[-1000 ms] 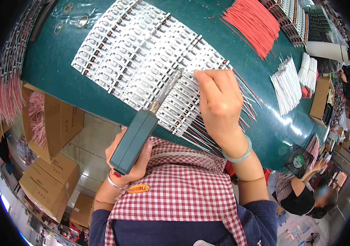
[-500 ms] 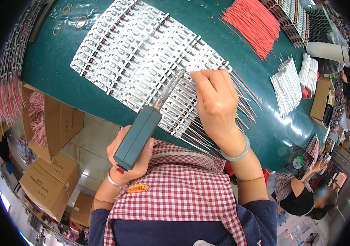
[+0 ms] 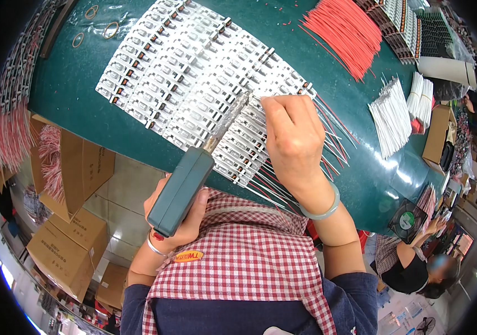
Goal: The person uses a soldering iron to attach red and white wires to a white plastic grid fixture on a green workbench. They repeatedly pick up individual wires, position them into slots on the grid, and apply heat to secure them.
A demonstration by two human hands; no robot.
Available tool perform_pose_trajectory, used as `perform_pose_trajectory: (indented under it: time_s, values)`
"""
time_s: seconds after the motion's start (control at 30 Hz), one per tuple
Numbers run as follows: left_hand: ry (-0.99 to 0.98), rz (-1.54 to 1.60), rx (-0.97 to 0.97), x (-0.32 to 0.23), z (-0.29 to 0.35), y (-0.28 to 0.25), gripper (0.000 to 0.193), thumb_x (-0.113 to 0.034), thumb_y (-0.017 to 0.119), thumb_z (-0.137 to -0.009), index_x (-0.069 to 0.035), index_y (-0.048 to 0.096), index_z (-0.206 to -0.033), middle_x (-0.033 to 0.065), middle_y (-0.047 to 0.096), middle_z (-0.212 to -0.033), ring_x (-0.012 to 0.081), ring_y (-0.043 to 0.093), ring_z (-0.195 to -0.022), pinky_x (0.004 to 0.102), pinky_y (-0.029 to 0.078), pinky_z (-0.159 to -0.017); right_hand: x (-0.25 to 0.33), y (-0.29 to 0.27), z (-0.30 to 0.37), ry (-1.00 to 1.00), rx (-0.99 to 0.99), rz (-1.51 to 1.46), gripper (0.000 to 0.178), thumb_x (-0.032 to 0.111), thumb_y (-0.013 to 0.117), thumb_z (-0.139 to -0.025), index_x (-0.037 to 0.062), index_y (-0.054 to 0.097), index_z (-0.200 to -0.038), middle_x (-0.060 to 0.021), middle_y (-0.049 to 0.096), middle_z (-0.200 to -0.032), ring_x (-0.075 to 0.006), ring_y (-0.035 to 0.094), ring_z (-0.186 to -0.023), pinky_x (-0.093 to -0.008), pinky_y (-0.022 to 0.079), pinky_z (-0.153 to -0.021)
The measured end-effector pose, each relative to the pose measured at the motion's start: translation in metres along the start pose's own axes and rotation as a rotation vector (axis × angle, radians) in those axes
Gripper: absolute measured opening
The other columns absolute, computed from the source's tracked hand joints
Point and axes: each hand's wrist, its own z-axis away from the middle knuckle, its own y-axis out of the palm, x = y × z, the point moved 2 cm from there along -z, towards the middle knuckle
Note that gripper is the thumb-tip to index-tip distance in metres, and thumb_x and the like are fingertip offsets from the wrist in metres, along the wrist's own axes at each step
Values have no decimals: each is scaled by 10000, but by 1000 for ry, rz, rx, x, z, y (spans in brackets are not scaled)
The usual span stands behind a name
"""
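My left hand (image 3: 193, 219) is closed round the dark green handle of a soldering gun (image 3: 181, 192), whose long metal barrel slants up and away from me. The tip lies over a large array of white parts in rows (image 3: 188, 72), close to the fingertips of my right hand (image 3: 295, 137). Thumb and forefinger of that hand are pinched together just right of the tip; what they hold is too small or hidden to make out. Red and white wires (image 3: 333, 139) stick out from the array's right side, partly behind my right hand and wrist.
A bundle of red wires (image 3: 347, 36) and white wires (image 3: 390, 120) lie on the green table (image 3: 138, 148). Rubber bands (image 3: 111, 29) are at the far left. Cardboard boxes (image 3: 65, 245) stand left of the table. A small black fan (image 3: 407, 221) and another person (image 3: 417, 268) are at right.
The soldering gun and my left hand have shifted slightly toward me and to the left. My right hand has hardly moved.
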Motion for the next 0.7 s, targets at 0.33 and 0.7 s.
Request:
perform_pose_trajectory:
  time_s: [0.33,0.7]
  values:
    - [-12,53,-22,0,-1,1,256,-14,785,-809,39,733,-1055,177,723,-949,303,715,-791,351,570,-706,0,-4,-3,39,-45,-40,238,-58,710,-694,1,699,-924,-93,618,-872,-258,596,-800,-368,510,-638]
    - [-129,48,42,-4,-6,6,230,-31,791,-798,28,749,-1016,192,723,-1053,295,727,-802,335,579,-717,-11,0,-9,67,-19,-10,212,-49,734,-723,15,727,-924,-82,609,-856,-254,595,-789,-367,501,-649]
